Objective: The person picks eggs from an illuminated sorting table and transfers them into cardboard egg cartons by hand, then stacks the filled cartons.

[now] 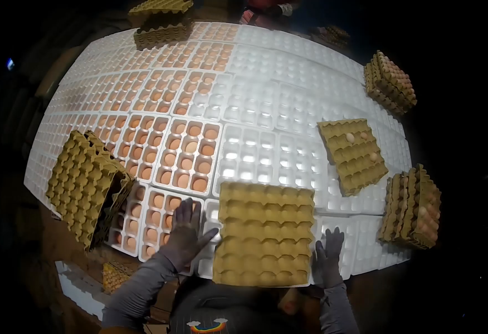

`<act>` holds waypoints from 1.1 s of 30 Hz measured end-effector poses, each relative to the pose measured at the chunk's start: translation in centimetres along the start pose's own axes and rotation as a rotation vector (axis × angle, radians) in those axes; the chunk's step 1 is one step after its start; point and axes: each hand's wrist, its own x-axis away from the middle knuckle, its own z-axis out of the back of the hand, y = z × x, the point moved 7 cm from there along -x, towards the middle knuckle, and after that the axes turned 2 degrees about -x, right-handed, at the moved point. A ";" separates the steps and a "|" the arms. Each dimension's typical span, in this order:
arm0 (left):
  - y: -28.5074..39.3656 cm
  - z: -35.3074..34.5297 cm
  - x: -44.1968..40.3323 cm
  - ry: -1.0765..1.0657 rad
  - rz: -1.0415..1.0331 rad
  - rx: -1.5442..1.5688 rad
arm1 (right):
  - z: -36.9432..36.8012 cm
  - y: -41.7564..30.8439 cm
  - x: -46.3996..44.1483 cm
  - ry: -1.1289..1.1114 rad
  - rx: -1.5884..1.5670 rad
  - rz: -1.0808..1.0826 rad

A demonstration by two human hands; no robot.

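Observation:
A yellow-brown pulp egg tray (265,234) lies over white plastic trays at the front middle; whatever is beneath it is hidden. Beside its left edge is my left hand (185,234), gloved in grey, fingers spread over a white tray of brown eggs (157,217). My right hand (329,259), also gloved, is just off the pulp tray's right edge with its fingers extended, above white trays without eggs (361,239). Neither hand holds anything. Behind, a white tray of brown eggs (187,153) borders egg-free white trays (247,153).
Pulp trays stand stacked at left (82,186) and far left back (163,33). A pulp tray with a few eggs (354,156) lies at right. Stacks with eggs stand at the right edge (414,209) and back right (390,82). A person (263,11) is at the far side.

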 end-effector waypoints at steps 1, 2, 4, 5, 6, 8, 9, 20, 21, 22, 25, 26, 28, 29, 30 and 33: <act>0.4 -3.8 2.7 -0.090 0.041 -0.037 | -0.5 0.0 0.9 -0.096 0.042 -0.055; 1.5 -6.5 4.4 -0.146 0.077 -0.033 | -0.9 -0.4 1.7 -0.194 0.088 -0.105; 3.9 -9.0 6.1 -0.143 0.122 0.072 | -1.0 -1.1 2.7 -0.096 0.014 -0.039; 4.9 -8.9 6.5 -0.075 0.131 0.168 | -1.2 -1.1 2.5 -0.069 -0.041 -0.070; 5.6 -8.0 6.6 -0.031 0.136 0.249 | -0.1 -1.3 2.2 -0.069 -0.170 -0.115; 7.7 -4.0 7.4 0.013 0.173 0.726 | 3.2 -5.5 1.4 -0.109 -0.600 -0.087; 7.7 -3.0 8.3 0.065 0.125 1.011 | 3.9 -8.1 1.1 -0.186 -0.973 -0.149; -24.8 20.3 21.4 1.258 0.251 1.090 | -1.2 -25.0 0.5 -0.260 -0.857 0.044; -29.1 20.1 22.1 1.326 0.304 1.001 | -2.0 -25.9 0.7 -0.300 -0.853 0.023; -30.8 19.2 21.9 1.244 0.512 1.009 | -2.7 -27.0 1.0 -0.337 -0.846 0.013; -37.3 15.4 21.0 1.114 0.701 0.830 | -5.1 -28.6 1.7 -0.429 -0.877 -0.057; -37.6 15.2 20.6 1.099 0.697 0.740 | -5.9 -29.0 1.6 -0.443 -0.844 -0.038; -38.6 14.5 20.7 1.045 0.737 0.681 | -6.0 -30.4 1.3 -0.413 -0.762 0.067; -36.4 15.5 20.9 0.983 0.720 0.767 | -6.2 -30.6 1.3 -0.432 -0.745 0.067; -33.7 16.7 21.1 0.918 0.708 0.850 | -6.4 -31.1 1.4 -0.444 -0.743 0.060; -35.0 15.9 21.0 0.841 0.593 0.947 | -7.1 -31.3 1.4 -0.456 -0.727 0.088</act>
